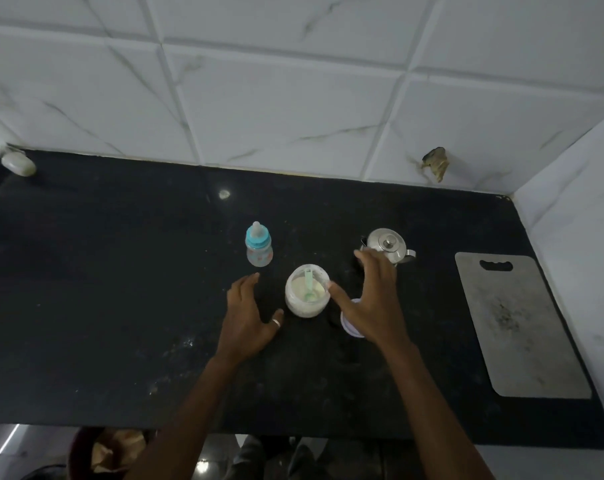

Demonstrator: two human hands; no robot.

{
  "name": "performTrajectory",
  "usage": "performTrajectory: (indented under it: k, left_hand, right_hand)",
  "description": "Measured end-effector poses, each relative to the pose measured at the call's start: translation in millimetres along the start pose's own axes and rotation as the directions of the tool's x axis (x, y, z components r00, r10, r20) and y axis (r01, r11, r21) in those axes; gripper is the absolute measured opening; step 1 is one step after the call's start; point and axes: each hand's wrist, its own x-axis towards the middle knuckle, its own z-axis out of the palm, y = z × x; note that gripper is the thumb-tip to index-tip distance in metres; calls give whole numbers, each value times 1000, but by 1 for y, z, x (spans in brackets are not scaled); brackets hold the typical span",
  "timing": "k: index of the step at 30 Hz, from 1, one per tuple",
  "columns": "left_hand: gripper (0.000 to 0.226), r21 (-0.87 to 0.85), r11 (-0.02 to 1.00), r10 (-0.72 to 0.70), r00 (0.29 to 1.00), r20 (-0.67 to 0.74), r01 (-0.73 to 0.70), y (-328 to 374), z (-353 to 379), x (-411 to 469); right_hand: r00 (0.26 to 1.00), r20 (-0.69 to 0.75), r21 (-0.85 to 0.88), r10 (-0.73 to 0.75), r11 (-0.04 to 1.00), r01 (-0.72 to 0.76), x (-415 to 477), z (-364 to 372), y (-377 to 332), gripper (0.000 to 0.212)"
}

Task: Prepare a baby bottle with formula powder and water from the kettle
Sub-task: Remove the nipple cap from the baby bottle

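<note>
A small baby bottle (259,244) with a blue collar and teat stands upright on the black counter (120,271). In front of it is an open clear jar (306,291) of pale formula powder with a green scoop inside. A steel kettle (389,244) with its lid on stands to the right. My left hand (248,317) hovers open left of the jar, fingers spread, holding nothing. My right hand (373,299) is spread open right of the jar, thumb near the jar's rim, above a white lid (351,328) lying on the counter, mostly hidden.
A grey cutting board (515,327) lies at the counter's right end by the side wall. A white oval object (18,163) sits at the far left back corner. Tiled wall runs behind the counter. The counter's front edge is below my forearms.
</note>
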Motion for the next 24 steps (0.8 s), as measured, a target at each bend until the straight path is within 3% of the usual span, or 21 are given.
performTrajectory:
  k: [2,4,9,16,20,24]
  left_hand:
    - [87,-34,998,-47,992,-121,43,-5,-14,6]
    - [87,-57,997,-63,980,-188,53,-6,-23,19]
    - [104,-215,976,-71,980,-188,30,3,-35,61]
    - [80,-263,959,65,988,-142,-101,4,-30,107]
    - [49,-291,945,110,982,-153,-151,-3,-25,111]
    - [50,-307,934,142,978,-151,-183,-12,-23,112]
  right_hand:
    - [994,-67,27,-86,996,88,22,3,-28,54]
    - [982,-73,10,-174,984,176,44,11,-60,41]
    - [960,191,-70,-205,973,222,88,46,-123,54]
    - [927,371,-354,-50,915,192,116,91,-141,66]
    - [913,406,-439,40,885,156,122,103,-142,60]
    - [913,398,-487,94,864,124,121,108,-141,56]
